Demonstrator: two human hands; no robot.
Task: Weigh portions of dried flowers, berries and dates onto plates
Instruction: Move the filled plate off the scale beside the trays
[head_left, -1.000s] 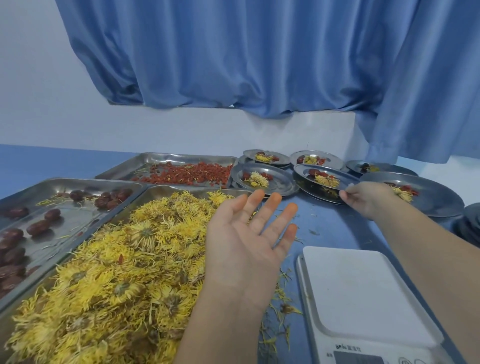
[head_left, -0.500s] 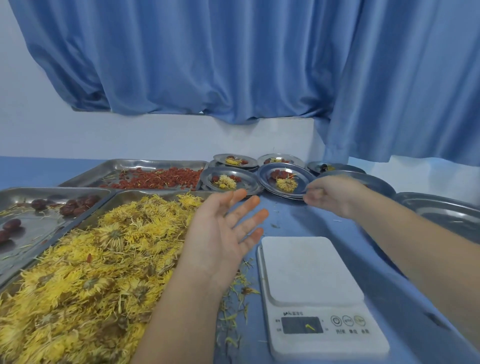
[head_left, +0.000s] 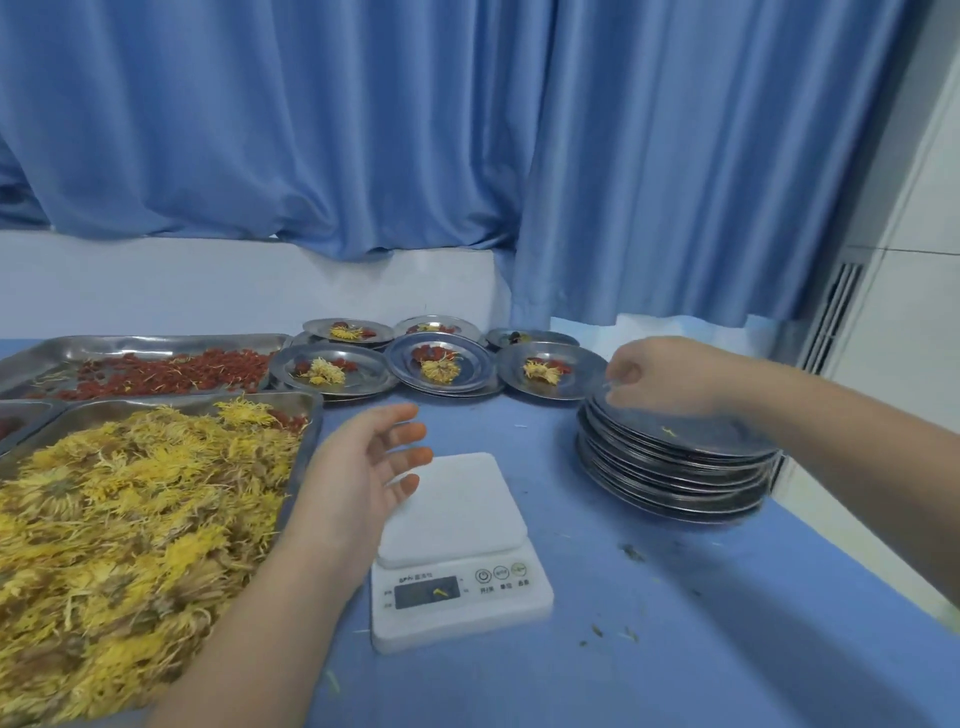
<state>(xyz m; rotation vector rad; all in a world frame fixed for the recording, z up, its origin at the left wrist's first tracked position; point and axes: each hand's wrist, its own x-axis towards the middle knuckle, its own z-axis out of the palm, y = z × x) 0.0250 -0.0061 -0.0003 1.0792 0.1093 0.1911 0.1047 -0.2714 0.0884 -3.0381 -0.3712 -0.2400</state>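
Observation:
A white digital scale (head_left: 457, 512) stands bare on the blue table. My left hand (head_left: 363, 480) hovers open, palm up, over its left edge, holding nothing. To the right rises a stack of steel plates (head_left: 675, 467); my right hand (head_left: 660, 374) rests at its far rim, fingers pinched on the top plate's edge. A large tray (head_left: 307, 415) on the left is heaped with yellow dried flowers (head_left: 130, 509). Behind it a tray of red berries (head_left: 171, 370). Several filled plates, one at the centre (head_left: 467, 358), line the back.
A tray corner with dates (head_left: 9, 427) shows at the far left edge. Blue curtains (head_left: 363, 130) hang behind the table above a white ledge. Loose petals (head_left: 631, 553) lie on the blue table right of the scale. The table's right edge drops off past the stack.
The view has swung right, bringing the plate stack into sight. My right hand left the filled plate at the back and came onto the stack's top plate. My left hand stayed open.

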